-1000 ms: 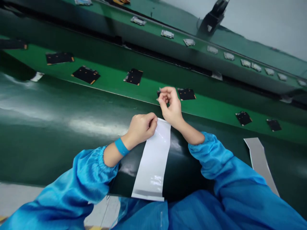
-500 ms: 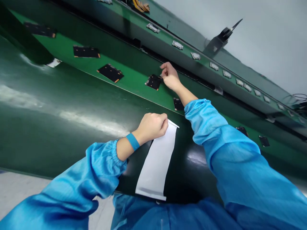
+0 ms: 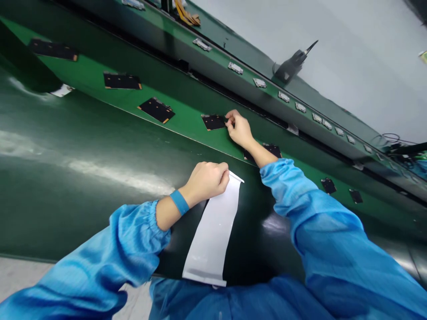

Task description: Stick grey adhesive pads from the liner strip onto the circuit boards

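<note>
My right hand (image 3: 240, 130) reaches over the green belt, thumb and fingertips pinched together at the right edge of a black circuit board (image 3: 213, 122). That edge is partly hidden by the fingers. My left hand (image 3: 209, 178) is closed, low over the far end of a white strip (image 3: 213, 231) on the dark green bench. Its fingertips face away from me, so I cannot make out what lies in them. A blue band (image 3: 179, 202) circles the left wrist. Another black board (image 3: 271, 150) lies partly behind my right wrist.
More black boards (image 3: 156, 110) lie spaced along the green belt (image 3: 187, 119). Small silvery parts (image 3: 235, 67) stand in a row on the raised ledge behind. Beyond it is a black holder (image 3: 290, 66) with a pointed tip. A dark post (image 3: 28, 62) crosses the belt at left.
My right hand has come down closer to the belt, and the board at its fingertips has turned to lie flatter across the view. The left hand stays closed by the strip; the view has shifted slightly.
</note>
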A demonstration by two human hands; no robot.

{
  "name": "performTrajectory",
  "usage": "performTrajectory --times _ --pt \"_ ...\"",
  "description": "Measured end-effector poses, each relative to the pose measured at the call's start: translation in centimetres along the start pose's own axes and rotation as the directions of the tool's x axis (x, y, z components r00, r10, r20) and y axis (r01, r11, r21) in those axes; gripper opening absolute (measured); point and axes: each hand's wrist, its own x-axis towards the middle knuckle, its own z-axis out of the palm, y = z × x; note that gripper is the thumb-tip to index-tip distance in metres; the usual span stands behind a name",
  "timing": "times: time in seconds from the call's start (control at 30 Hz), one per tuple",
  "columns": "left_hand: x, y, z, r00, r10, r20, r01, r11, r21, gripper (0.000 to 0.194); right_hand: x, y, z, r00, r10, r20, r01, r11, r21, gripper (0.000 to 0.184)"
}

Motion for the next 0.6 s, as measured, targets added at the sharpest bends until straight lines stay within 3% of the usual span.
performTrajectory --times 0.17,0.23,0.37,0.47,0.6 --pt "-0.1 0.2 0.3 0.999 0.036 0.007 -0.036 0.999 -0.008 0.027 -2.4 -1.3 -1.3 0.997 -0.077 0.013 0.077 0.997 0.028 0.023" --pt "-0.2 0.1 0.4 0.999 0.034 -0.004 -0.034 0.999 -0.016 0.027 -1.4 -1.6 -0.8 0.997 -0.036 0.063 0.025 0.987 0.156 0.027" --pt "-0.2 -0.2 0.3 1.000 0.017 -0.015 -0.017 0.999 -0.032 0.026 1.8 -1.6 0.9 0.966 0.117 0.230 -0.200 0.904 0.379 0.032" --pt "-0.1 -0.2 0.2 1.000 0.012 -0.005 -0.012 0.999 -0.033 0.026 3.1 -1.5 2.1 0.947 0.173 0.270 -0.275 0.871 0.407 0.032" --pt "-0.2 -0.1 0.2 1.000 0.011 0.002 -0.011 1.000 -0.023 0.027 3.0 -0.8 2.6 0.947 0.157 0.280 -0.252 0.905 0.344 0.034"
